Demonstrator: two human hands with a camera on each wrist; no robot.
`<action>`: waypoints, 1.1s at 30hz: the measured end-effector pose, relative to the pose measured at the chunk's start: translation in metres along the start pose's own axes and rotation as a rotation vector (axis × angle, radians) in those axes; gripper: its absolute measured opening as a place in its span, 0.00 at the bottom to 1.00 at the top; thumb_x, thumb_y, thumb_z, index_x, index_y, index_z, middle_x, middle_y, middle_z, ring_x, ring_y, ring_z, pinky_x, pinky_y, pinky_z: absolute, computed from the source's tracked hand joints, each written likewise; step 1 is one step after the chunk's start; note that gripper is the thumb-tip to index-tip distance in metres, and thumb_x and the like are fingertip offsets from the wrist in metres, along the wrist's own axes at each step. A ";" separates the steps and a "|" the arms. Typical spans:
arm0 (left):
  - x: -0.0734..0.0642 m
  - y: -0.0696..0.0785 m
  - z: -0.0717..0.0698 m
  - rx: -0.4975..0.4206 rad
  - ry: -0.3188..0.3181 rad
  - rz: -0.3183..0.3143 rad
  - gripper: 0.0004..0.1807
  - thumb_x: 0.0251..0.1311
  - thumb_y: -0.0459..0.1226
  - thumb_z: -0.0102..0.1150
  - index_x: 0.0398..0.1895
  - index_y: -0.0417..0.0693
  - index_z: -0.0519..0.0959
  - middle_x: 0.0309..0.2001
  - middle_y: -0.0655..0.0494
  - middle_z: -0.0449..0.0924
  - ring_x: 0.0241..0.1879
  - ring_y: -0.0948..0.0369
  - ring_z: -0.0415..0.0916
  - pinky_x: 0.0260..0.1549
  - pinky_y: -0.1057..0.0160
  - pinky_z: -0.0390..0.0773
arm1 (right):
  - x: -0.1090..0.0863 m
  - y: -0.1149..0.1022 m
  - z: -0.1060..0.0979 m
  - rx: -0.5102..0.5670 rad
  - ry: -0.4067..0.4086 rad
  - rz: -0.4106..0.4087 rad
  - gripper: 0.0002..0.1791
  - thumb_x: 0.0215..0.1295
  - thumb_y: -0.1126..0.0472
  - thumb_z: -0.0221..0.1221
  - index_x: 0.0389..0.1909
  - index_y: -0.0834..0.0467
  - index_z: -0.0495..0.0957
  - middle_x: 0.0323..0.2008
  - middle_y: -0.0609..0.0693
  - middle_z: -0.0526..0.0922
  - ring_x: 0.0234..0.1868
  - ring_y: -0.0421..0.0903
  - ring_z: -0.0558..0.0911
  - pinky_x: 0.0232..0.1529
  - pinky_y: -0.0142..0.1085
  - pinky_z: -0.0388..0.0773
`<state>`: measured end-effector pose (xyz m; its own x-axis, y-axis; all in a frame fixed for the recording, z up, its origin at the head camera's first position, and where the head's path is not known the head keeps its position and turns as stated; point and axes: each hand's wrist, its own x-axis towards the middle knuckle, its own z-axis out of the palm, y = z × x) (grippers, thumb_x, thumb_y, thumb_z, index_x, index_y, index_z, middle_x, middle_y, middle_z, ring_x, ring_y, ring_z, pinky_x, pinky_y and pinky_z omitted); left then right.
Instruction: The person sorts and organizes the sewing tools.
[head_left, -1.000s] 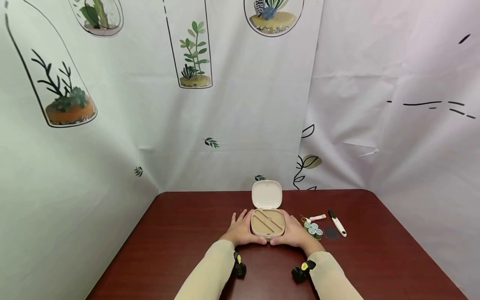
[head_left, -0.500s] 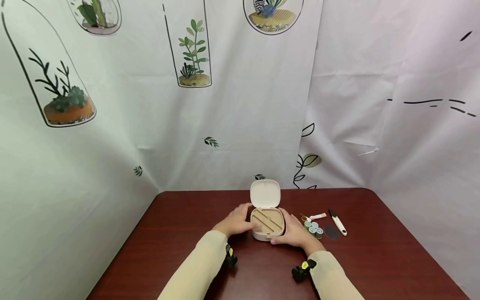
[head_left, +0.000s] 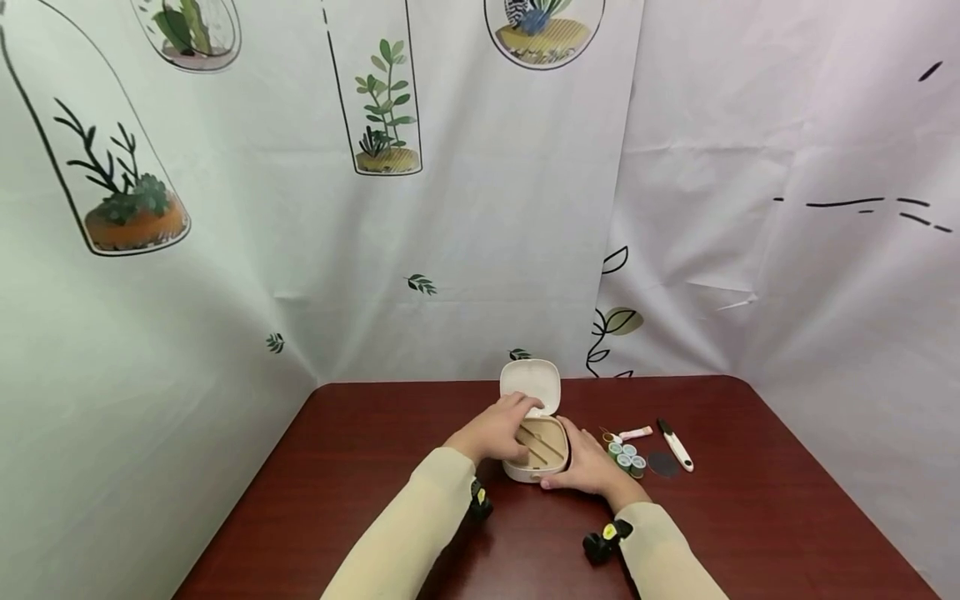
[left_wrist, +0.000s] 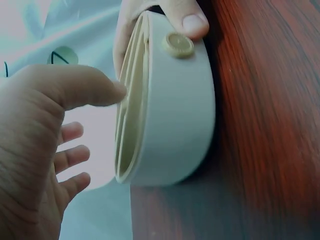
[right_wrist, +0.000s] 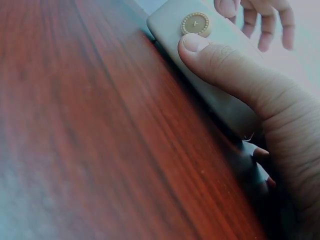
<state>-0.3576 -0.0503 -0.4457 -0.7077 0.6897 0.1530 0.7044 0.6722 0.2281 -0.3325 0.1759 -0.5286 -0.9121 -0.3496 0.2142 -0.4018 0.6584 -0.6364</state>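
A small white box (head_left: 522, 477) stands on the table with its lid (head_left: 534, 379) tipped up at the back. Inside it sits a beige tray (head_left: 553, 435) divided by slanting ribs. My right hand (head_left: 590, 465) holds the box's right side, thumb on the front wall below a round button-shaped catch (right_wrist: 196, 23). Over the tray's left part reaches my left hand (head_left: 491, 432), fingers spread near the lid's base. In the left wrist view the left thumb (left_wrist: 95, 87) has its tip right at the tray's ribs, while the other fingers hang loosely bent.
Right of the box lie several thread spools (head_left: 624, 461), a small pink-and-white piece (head_left: 636, 433), a dark round disc (head_left: 663, 464) and a white tool with a black end (head_left: 677, 447). The reddish-brown table (head_left: 360, 442) backs onto a printed curtain (head_left: 480, 233).
My left hand let go of the box's left side, drew back a little, then came over the tray and toward the lid. The right hand has kept its hold.
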 end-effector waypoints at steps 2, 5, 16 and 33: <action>0.003 0.005 0.001 0.018 -0.033 0.028 0.43 0.41 0.35 0.70 0.69 0.56 0.72 0.61 0.58 0.71 0.57 0.61 0.69 0.52 0.65 0.74 | -0.001 0.001 0.000 0.004 -0.004 -0.007 0.69 0.38 0.34 0.77 0.77 0.61 0.54 0.69 0.60 0.69 0.70 0.60 0.68 0.73 0.61 0.52; 0.007 0.012 0.001 0.052 -0.096 0.054 0.41 0.40 0.31 0.70 0.65 0.59 0.77 0.58 0.61 0.73 0.55 0.63 0.69 0.48 0.69 0.74 | -0.003 0.002 0.001 0.004 -0.011 -0.007 0.70 0.38 0.33 0.77 0.77 0.62 0.54 0.70 0.60 0.69 0.71 0.60 0.67 0.73 0.62 0.51; 0.019 0.021 0.009 0.174 -0.193 0.146 0.26 0.43 0.26 0.69 0.46 0.62 0.86 0.46 0.65 0.77 0.42 0.69 0.73 0.41 0.74 0.71 | -0.003 0.000 0.002 0.018 0.006 -0.052 0.68 0.38 0.35 0.78 0.76 0.62 0.56 0.70 0.58 0.69 0.70 0.59 0.68 0.73 0.62 0.51; 0.027 0.020 -0.005 0.129 -0.186 0.152 0.26 0.43 0.26 0.70 0.47 0.60 0.85 0.43 0.66 0.77 0.36 0.68 0.71 0.35 0.74 0.70 | -0.003 0.003 -0.001 0.013 0.012 -0.030 0.71 0.37 0.34 0.78 0.78 0.62 0.53 0.70 0.60 0.69 0.70 0.58 0.68 0.72 0.60 0.53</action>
<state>-0.3629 -0.0200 -0.4322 -0.5795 0.8150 -0.0055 0.8114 0.5775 0.0900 -0.3308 0.1793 -0.5308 -0.9004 -0.3612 0.2425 -0.4283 0.6385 -0.6394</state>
